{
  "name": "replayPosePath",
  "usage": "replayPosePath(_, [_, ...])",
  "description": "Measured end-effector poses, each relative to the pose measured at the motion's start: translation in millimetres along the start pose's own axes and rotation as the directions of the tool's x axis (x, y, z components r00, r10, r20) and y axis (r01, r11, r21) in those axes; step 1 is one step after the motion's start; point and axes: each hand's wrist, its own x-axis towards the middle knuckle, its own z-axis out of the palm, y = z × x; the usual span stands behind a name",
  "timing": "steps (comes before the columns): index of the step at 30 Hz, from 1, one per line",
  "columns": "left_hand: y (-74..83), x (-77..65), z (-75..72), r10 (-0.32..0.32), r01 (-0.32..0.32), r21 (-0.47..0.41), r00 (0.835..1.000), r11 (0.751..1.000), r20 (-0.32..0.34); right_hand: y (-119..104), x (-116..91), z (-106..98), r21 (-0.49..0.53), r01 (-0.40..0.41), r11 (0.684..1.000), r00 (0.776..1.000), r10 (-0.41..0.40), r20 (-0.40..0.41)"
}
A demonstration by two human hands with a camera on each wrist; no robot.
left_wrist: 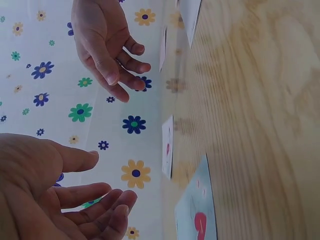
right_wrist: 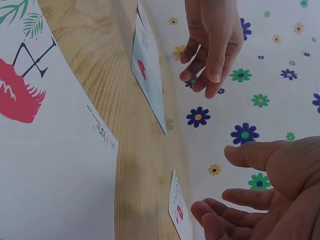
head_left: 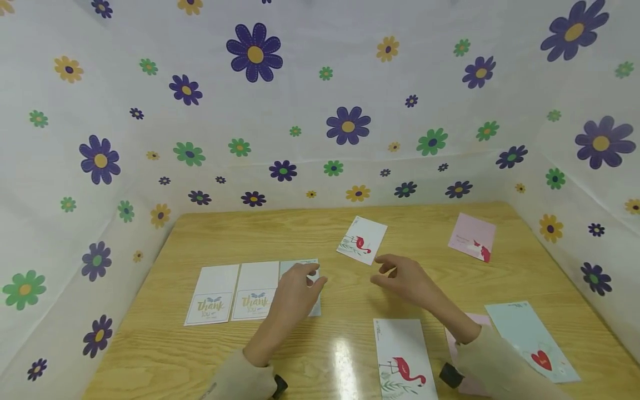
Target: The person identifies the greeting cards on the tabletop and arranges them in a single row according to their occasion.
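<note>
My left hand (head_left: 294,291) is raised over a light blue card (head_left: 314,305), covering much of it in the head view; its fingers are relaxed and hold nothing. In the left wrist view that blue card (left_wrist: 192,210) shows a red motif and lies below the fingers. My right hand (head_left: 407,282) hovers to the right with loosely bent fingers and nothing in them. Just beyond its fingertips lies a small white flamingo card (head_left: 362,240). Between the two hands there is a gap, which the right wrist view also shows, with the left hand (right_wrist: 215,45) apart from the right.
Two white "Thank you" cards (head_left: 210,294) lie side by side left of the blue card. A larger flamingo card (head_left: 404,355) is at the front. A pink card (head_left: 472,236) lies far right. Another pink card (head_left: 478,319) is partly under the right forearm, beside a blue heart card (head_left: 530,339).
</note>
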Motion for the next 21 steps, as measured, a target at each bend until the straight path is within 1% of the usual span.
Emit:
replayPosePath(4, [8.1,0.1,6.4,0.011,-0.01,-0.026,1.0,1.0,0.016,8.0,-7.7,-8.8,-0.012,-0.01,1.0,1.0,0.01,-0.011])
replayPosePath(8, [14.3,1.3,14.0,0.01,-0.01,-0.01,1.0,1.0,0.019,16.9,-14.2,-16.4,-0.022,-0.022,1.0,0.999,0.022,-0.027])
replayPosePath(11, [18.4,2.5,19.8,0.029,-0.029,0.003,0.999,1.0,0.013,22.5,-19.3,-22.2,-0.027,-0.021,0.999,0.999,0.02,-0.04])
replayPosePath(16, [25.9,3.9,30.4,0.041,-0.04,-0.026,0.999,0.999,0.019,30.1,-28.9,-32.5,-0.056,-0.031,0.998,0.997,0.027,-0.068])
replayPosePath(21, [34.9,5.5,43.8,0.04,-0.037,-0.076,0.998,0.996,0.043,41.3,-38.6,-44.0,-0.086,-0.05,0.995,0.994,0.042,-0.1])
